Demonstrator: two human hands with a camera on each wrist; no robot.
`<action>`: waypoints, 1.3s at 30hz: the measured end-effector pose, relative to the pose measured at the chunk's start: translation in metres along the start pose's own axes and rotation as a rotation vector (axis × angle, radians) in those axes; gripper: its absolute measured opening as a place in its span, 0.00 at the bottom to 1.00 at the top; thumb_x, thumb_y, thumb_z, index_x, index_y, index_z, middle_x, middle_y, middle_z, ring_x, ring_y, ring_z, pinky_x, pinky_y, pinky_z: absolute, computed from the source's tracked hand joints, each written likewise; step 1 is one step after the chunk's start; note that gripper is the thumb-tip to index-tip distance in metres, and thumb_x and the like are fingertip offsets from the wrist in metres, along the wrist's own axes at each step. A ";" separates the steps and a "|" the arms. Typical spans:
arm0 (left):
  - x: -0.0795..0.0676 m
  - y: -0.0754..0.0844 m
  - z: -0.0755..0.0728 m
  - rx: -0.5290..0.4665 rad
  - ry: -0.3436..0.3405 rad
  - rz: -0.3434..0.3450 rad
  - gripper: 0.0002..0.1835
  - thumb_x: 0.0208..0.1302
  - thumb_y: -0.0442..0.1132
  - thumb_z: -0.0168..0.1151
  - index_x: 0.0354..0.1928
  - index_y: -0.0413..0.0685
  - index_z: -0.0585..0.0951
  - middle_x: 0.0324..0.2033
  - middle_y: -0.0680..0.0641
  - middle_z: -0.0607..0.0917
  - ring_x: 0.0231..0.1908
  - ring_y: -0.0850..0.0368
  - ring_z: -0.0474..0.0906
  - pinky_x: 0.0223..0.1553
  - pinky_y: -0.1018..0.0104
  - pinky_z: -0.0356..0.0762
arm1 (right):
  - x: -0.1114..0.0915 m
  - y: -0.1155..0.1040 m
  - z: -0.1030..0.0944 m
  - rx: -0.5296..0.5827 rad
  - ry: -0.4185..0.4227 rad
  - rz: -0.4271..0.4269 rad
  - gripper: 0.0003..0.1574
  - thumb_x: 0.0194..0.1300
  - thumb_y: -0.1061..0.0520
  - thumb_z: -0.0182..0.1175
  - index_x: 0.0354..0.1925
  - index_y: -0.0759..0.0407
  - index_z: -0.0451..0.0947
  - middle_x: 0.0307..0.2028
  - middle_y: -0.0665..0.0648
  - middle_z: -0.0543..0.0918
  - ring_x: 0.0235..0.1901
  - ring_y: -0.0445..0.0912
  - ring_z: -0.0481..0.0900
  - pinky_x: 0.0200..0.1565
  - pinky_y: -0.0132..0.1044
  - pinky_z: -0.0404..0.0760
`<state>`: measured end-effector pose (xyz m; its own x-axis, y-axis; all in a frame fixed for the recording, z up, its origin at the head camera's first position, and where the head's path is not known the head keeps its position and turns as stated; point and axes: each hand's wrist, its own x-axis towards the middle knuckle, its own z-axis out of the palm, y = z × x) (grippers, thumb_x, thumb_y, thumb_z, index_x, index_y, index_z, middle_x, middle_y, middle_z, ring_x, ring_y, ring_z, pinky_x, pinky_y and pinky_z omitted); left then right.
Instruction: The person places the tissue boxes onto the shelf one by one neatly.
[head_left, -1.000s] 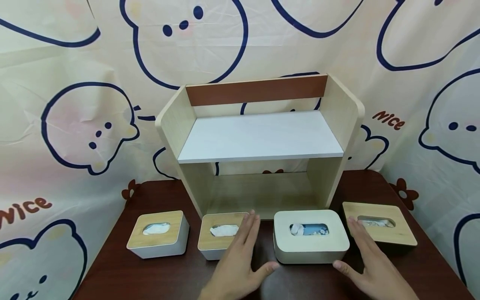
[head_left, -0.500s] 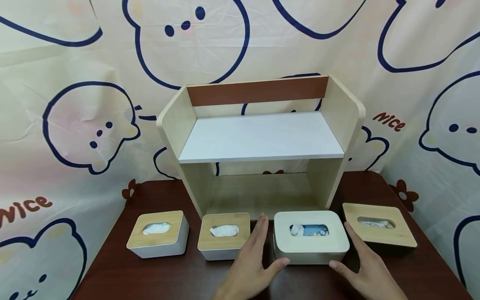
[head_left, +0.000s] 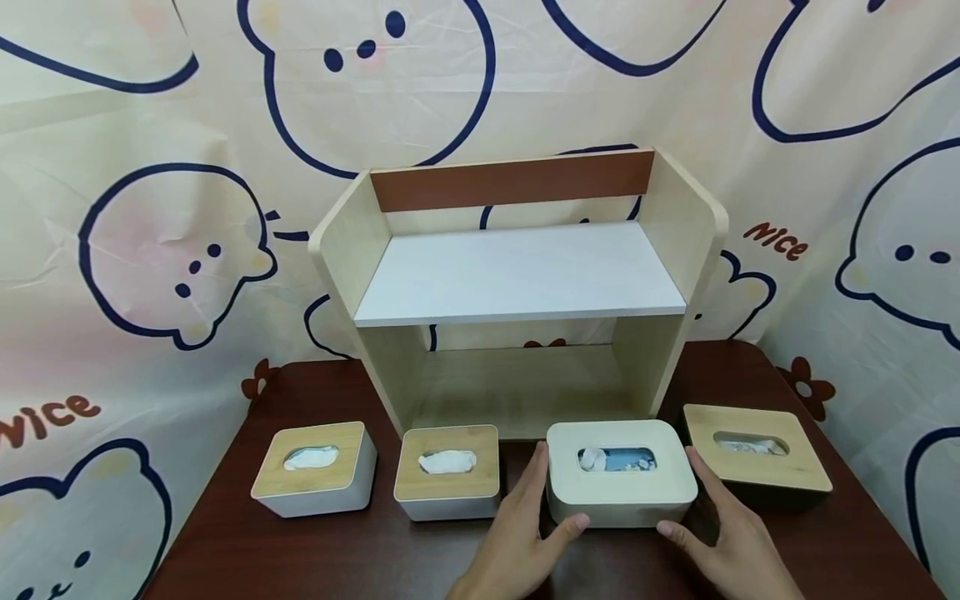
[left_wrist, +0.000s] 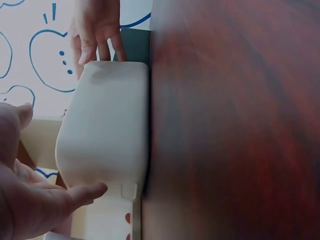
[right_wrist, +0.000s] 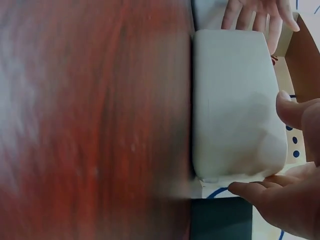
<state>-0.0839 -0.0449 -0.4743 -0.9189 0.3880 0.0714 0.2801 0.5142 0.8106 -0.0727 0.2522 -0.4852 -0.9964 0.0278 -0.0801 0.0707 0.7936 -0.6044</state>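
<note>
A white tissue box (head_left: 622, 492) with a rounded lid stands on the dark wooden table, its oval slot showing a blue tissue pack. My left hand (head_left: 517, 533) is at the box's left side, fingers fairly straight and thumb near the front corner. On the right side, my right hand (head_left: 731, 533) lies along the box in the same way, between it and a wood-lidded dark box (head_left: 757, 467). Both wrist views show the white box's front wall (left_wrist: 107, 115) between the hands. Whether the fingertips touch its sides is hard to tell.
Two tissue boxes with wooden lids and white bases, the far-left box (head_left: 288, 479) and the second box (head_left: 420, 492), stand to the left. Behind the row is a two-tier shelf (head_left: 517, 287) with a white upper board. A printed cloth (head_left: 150, 383) hangs around the table (head_left: 247, 550).
My left hand has moved right, away from the second wood-lidded box, to the white box's left side. My right hand has shifted slightly left toward the white box. The boxes stay put.
</note>
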 end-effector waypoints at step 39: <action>0.002 -0.007 0.012 -0.042 0.143 0.052 0.37 0.79 0.42 0.64 0.79 0.28 0.64 0.76 0.28 0.70 0.75 0.40 0.71 0.72 0.42 0.75 | 0.003 0.002 0.004 0.020 -0.062 0.075 0.55 0.80 0.44 0.62 0.86 0.66 0.46 0.75 0.78 0.66 0.47 0.52 0.82 0.53 0.52 0.85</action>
<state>-0.0841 -0.0389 -0.4865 -0.9344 0.2991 0.1936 0.3194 0.4625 0.8271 -0.0755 0.2518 -0.4900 -0.9836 0.0485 -0.1737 0.1462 0.7786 -0.6103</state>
